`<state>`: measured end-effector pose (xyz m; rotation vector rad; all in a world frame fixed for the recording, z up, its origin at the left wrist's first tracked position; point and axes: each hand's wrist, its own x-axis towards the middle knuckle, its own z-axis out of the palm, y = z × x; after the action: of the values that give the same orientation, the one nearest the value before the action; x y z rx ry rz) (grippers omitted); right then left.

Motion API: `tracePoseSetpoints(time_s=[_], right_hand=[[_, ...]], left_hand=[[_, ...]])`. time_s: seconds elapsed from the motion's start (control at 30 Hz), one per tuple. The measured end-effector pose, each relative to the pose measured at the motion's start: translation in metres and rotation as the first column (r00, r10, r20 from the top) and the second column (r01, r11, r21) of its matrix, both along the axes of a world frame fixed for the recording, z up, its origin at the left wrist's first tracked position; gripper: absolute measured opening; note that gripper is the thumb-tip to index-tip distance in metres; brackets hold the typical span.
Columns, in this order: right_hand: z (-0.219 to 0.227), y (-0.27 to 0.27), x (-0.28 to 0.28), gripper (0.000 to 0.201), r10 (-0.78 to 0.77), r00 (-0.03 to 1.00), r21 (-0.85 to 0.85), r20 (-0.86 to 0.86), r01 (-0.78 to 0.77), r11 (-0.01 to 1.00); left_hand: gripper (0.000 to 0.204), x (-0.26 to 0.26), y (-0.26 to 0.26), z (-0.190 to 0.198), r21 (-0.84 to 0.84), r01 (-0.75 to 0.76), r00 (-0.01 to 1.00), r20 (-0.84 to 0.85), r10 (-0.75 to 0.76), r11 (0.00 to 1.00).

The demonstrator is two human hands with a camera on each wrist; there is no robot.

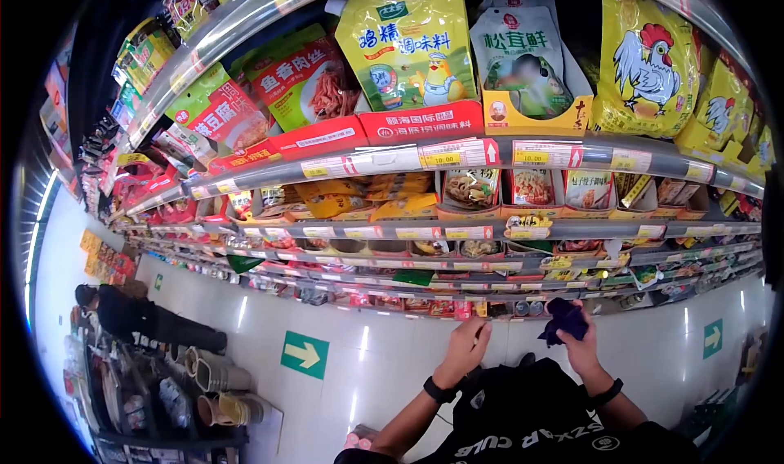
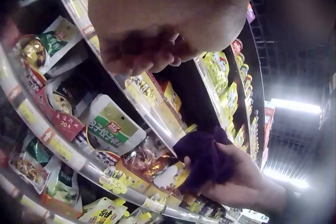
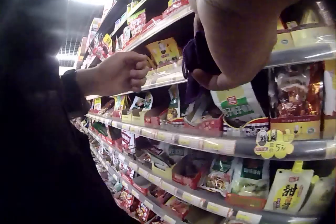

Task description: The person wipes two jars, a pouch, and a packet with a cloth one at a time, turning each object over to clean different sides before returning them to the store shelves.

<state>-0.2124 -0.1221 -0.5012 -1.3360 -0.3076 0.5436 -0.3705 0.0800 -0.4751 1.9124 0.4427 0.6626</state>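
A dark purple cloth [image 1: 563,322] is bunched up in my right hand [image 1: 582,351], its folds sticking out past the fingers. The right wrist view shows the thumb pressed against the cloth [image 3: 198,64] close in front of a shelf. My left hand [image 1: 464,351] is raised to the left of it, apart from the cloth, its fingers curled and nothing showing in them. In the left wrist view these curled fingers [image 2: 139,58] overlap the shelf edge. Before both hands run shelves of seasoning packets, among them a white and green packet [image 2: 113,125].
A price-label rail [image 1: 474,153] edges the upper shelf, which bears a yellow seasoning bag [image 1: 406,43] and a yellow rooster bag [image 1: 651,64]. At the far left, a person in dark clothes [image 1: 151,321] is near a rack [image 1: 131,399]. A green arrow sign [image 1: 305,354] marks the floor.
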Motion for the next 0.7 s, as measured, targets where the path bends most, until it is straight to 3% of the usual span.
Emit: tracePoseSetpoints(time_s=[0.27,0.53,0.57,0.7], right_hand=[[0.004,-0.057,0.076,0.058,0.103,0.926,-0.150,0.362,-0.051,0.987],[-0.025,-0.109,0.127,0.059,0.044,0.919,-0.122,0.392,0.005,0.993],[-0.023,-0.114,0.128,0.061,0.029,0.966,-0.103,0.259,-0.002,0.995],[-0.026,-0.127,0.140,0.063,0.046,0.944,-0.140,0.328,0.001,0.990]], left_hand=[[0.012,0.047,-0.040,-0.022,0.091,0.022,1.000,0.007,-0.023,0.996],[0.018,0.076,-0.053,-0.024,0.299,-0.067,0.998,0.001,0.070,0.952],[0.019,0.077,-0.051,-0.022,0.287,-0.080,0.997,0.006,0.081,0.955],[0.023,0.081,-0.032,-0.002,0.395,-0.185,0.983,0.057,0.177,0.900]])
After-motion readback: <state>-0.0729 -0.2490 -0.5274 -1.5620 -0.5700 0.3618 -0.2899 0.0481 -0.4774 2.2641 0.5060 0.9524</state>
